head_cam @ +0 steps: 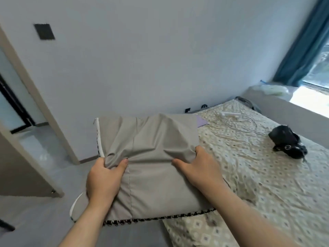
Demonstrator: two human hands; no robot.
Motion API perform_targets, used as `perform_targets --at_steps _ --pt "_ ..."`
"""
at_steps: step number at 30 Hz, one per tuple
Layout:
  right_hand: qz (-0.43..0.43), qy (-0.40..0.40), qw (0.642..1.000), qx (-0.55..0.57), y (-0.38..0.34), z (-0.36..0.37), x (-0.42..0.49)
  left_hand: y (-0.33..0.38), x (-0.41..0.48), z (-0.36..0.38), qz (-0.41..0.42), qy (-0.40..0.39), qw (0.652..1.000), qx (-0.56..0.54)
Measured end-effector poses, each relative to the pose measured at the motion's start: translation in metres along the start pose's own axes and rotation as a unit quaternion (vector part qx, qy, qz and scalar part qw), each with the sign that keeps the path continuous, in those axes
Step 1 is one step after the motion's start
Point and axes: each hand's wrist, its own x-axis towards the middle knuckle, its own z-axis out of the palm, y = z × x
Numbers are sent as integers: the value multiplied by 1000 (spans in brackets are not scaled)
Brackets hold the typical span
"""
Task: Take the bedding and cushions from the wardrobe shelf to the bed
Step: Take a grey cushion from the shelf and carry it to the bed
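Grey cushion (151, 157) is in the air at the bed's (258, 175) near-left edge, part over the mattress corner, part over the floor (44, 220). Not set down yet. Judging by the checked trim and white zip edge, this is its plain back face up.

Left hand (103, 177) is clamped on the cushion's left side, thumb on top and fabric bunched in the pinch. The fingers below are hidden. Right hand (199, 168) is pressed on the top face with thumb spread; whether its fingers wrap under the right edge I can't tell. A two-handed hold makes sense: the thing is wide and floppy, so a one-sided pinch would let it sag.

On the bed, well beyond the cushion: a black bag (286, 141) toward the far right and a white cable (236, 120) near the head end. A purple corner (202, 120) shows just behind the cushion.

Off the bed's left: a doorway (19, 111) and open door. No wardrobe in view.

My read: carry leg is nearly finished, with the drop onto the bed's clear near area to come.
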Motion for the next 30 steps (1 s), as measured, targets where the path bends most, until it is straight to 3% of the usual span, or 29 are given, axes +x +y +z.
perform_targets --at_steps 6,17,24,30 --pt "126 72 989 -15 103 -60 10 60 -22 122 58 -123 991 -16" --pt "268 148 951 30 258 -143 12 148 -93 296 121 -273 954 -25" --pt "386 198 900 46 337 -162 -21 175 -153 386 158 -395 905 14" --pt "471 231 851 32 363 -152 -62 170 -192 432 188 -483 854 44"
